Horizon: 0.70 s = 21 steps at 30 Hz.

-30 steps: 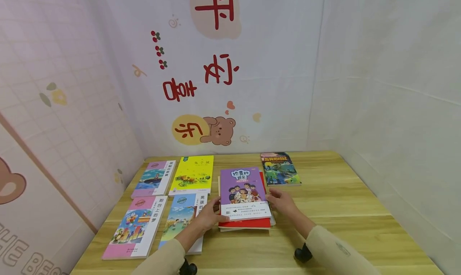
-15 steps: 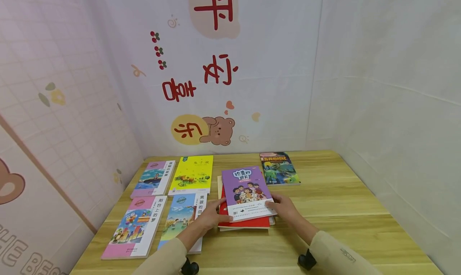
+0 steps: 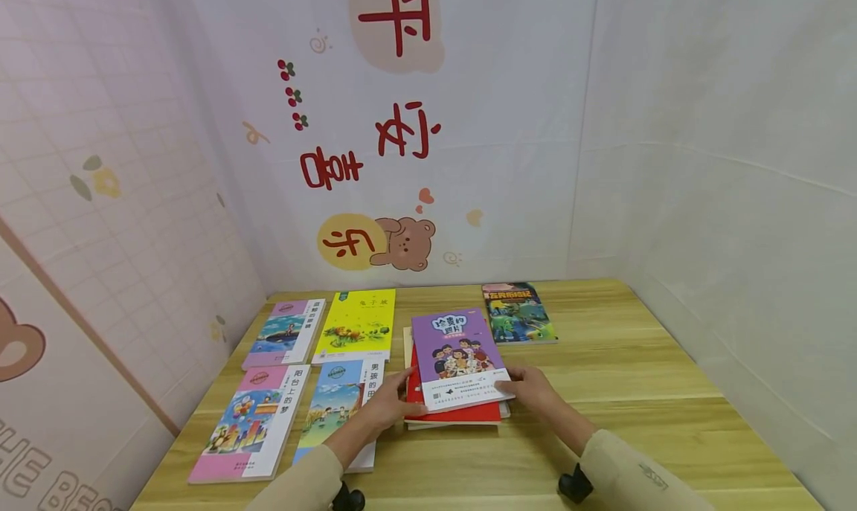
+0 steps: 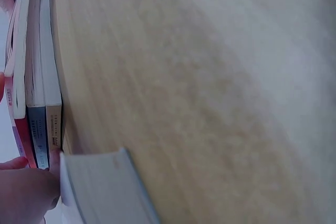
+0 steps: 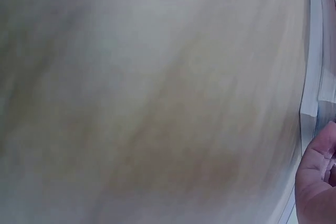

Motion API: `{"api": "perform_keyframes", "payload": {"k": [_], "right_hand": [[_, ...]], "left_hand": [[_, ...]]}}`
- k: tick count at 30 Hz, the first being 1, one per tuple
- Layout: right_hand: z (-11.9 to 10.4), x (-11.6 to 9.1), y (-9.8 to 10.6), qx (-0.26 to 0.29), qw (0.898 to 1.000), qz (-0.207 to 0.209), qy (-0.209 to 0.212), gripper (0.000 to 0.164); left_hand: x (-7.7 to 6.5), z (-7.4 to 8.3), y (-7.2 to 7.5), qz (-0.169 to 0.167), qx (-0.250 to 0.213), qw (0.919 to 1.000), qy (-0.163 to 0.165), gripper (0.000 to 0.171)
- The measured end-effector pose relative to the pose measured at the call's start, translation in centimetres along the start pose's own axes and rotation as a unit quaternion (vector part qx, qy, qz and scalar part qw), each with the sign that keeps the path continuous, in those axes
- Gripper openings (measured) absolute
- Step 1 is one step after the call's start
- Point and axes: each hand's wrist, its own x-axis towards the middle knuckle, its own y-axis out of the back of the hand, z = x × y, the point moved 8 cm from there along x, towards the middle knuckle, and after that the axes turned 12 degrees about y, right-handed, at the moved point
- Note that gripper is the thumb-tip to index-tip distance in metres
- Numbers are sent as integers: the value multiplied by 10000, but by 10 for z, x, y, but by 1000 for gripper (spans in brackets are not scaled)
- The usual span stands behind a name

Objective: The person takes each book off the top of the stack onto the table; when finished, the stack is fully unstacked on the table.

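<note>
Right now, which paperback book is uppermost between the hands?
The purple and white paperback book. Nearly its whole front cover shows, whereas it hides most of the bright red book beneath.

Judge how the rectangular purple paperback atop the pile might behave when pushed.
The purple paperback probably flexes, since it looks thin. It may slide over the red-covered book beneath, on which it lies askew. Rolling seems unlikely, given its flatness.

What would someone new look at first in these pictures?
Probably the big red characters on the white backdrop behind the table, with a printed brown bear beside the lowest one. Then the purple book on top of the stack, between the left hand and right hand. The yellow book toward the table's back left stands out too.
</note>
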Motion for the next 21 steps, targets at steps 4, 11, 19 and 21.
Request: {"api": "perform_keyframes", "payload": {"k": [4,11,19,21], "right_hand": [[1,-1,0,256,9995,69,-150,41],[-7,-3,1,317,9989,342,-49,46],[-15,-1,12,504,9973,530,-29,49],[-15,-1,15,671,9959,595,-99,49]], "left_hand": [[1,-3,1,-127,-117,9999,0,94],[2,-3,1,-267,-271,9991,-189,96],[1,-4,-2,-436,-478,9975,-276,97],[2,-5,-3,-451,-521,9973,-250,97]]}}
